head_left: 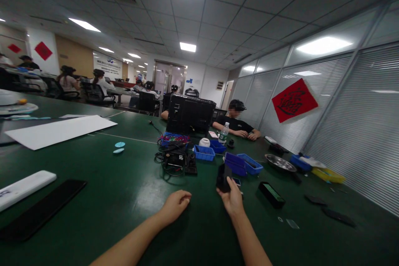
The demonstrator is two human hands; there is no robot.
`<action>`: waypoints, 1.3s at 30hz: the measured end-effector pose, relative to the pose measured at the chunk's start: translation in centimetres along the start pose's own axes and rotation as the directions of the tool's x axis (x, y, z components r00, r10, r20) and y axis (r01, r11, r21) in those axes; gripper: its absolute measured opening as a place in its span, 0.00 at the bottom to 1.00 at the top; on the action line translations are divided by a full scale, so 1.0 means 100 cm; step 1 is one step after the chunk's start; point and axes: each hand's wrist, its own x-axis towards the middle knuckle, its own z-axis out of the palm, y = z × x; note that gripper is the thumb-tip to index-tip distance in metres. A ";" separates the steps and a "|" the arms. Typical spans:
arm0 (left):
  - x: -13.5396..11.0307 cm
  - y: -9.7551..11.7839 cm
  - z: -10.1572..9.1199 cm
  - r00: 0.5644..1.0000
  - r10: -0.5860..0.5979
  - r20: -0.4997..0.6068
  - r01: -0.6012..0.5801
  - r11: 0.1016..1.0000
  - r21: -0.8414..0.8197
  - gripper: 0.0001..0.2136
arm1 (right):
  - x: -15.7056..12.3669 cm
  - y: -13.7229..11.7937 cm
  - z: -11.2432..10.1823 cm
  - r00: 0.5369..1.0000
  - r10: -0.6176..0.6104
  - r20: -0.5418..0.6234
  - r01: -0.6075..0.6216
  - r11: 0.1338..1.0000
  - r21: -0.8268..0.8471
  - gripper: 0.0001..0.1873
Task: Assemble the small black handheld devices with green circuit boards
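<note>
right hand holds dark object beside blue bin, open table leftward.

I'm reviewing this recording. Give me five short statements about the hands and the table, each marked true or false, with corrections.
1. The right hand holds a black object. True.
2. The left hand grips the bottle. False: the bottle stands apart, farther back, and no object shows in the left hand.
3. The white sheet is left of both hands. True.
4. The metal bowl is left of the monitor. False: it is to the right of it.
5. The table is bright yellow. False: it is dark green.
</note>
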 end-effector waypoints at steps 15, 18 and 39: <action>0.001 -0.004 0.003 1.000 0.006 -0.017 -0.006 1.000 0.015 0.14 | -0.013 0.011 0.008 0.943 0.149 0.297 -0.203 0.966 0.160 0.20; 0.001 -0.003 0.002 1.000 0.008 -0.013 -0.008 1.000 0.020 0.14 | -0.011 0.012 0.009 0.963 0.123 0.239 -0.146 0.986 0.082 0.23; 0.001 -0.007 0.003 1.000 0.015 0.000 -0.015 1.000 -0.005 0.15 | 0.001 0.020 0.001 0.967 -0.028 0.252 0.231 0.503 -0.833 0.19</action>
